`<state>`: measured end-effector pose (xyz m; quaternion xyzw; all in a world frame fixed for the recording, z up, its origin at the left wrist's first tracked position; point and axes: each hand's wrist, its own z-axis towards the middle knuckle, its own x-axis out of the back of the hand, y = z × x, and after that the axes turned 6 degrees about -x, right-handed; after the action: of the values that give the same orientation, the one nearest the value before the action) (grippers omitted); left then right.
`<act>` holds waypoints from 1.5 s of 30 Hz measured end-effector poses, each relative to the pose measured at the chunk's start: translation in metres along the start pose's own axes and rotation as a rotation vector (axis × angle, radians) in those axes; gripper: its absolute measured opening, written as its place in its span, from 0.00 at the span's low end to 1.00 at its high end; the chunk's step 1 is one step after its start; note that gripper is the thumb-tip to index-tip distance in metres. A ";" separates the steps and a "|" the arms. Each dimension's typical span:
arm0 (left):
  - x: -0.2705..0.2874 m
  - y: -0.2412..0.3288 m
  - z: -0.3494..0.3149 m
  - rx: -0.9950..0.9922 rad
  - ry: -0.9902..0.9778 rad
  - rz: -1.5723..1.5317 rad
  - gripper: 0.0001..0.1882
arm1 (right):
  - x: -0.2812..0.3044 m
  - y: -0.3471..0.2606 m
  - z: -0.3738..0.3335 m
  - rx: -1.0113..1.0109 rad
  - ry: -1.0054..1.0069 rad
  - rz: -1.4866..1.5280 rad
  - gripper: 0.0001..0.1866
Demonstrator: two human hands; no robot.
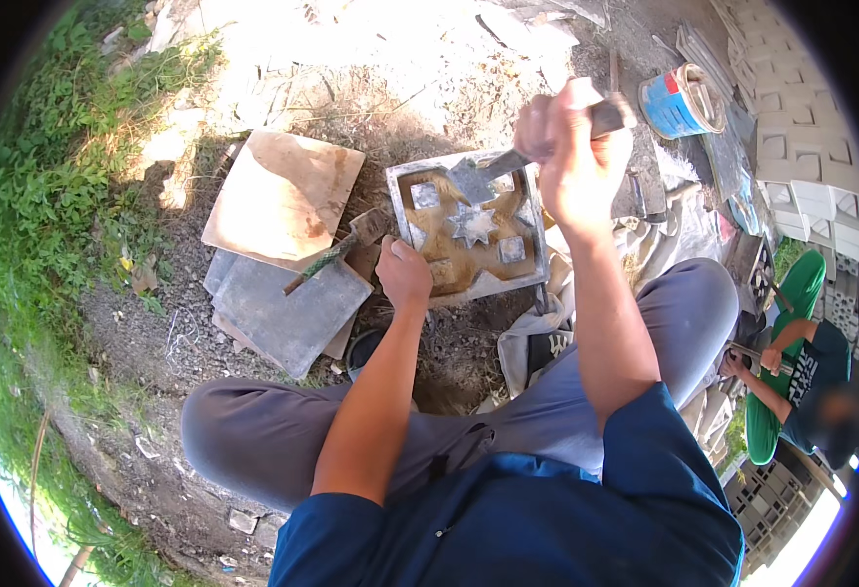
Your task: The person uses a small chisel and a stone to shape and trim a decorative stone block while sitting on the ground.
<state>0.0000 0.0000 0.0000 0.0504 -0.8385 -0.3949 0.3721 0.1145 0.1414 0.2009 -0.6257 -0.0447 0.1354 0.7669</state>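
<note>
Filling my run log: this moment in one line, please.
left hand: at mold, left edge | right hand: holding scraper, blade over mold | boards: overlapping, left of mold

Harsh daylight bleaches the ground (351, 49) along the top and glares off the right hand (578, 147), while shadow crosses a tan board (297, 176). Fisheye distortion bends the block wall (791, 108); a co-worker's head (838, 416) is blurred.

slabs (292, 308) lie left of the mold (478, 262).
</note>
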 end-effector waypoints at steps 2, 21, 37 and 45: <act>-0.002 -0.005 0.005 -0.153 0.138 -0.028 0.19 | 0.016 -0.021 0.004 0.056 0.033 0.210 0.36; -0.022 -0.019 0.002 -0.214 0.197 0.049 0.20 | 0.087 -0.003 -0.044 0.186 0.158 0.269 0.22; -0.016 -0.007 -0.004 -0.105 0.129 -0.037 0.17 | 0.068 -0.010 -0.052 0.261 -0.026 0.160 0.25; -0.017 -0.009 -0.002 -0.122 0.134 -0.010 0.17 | 0.075 0.028 -0.052 0.160 -0.035 0.222 0.13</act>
<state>0.0117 -0.0012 -0.0153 0.0580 -0.7857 -0.4428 0.4280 0.1948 0.1170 0.1546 -0.5613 0.0222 0.2335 0.7937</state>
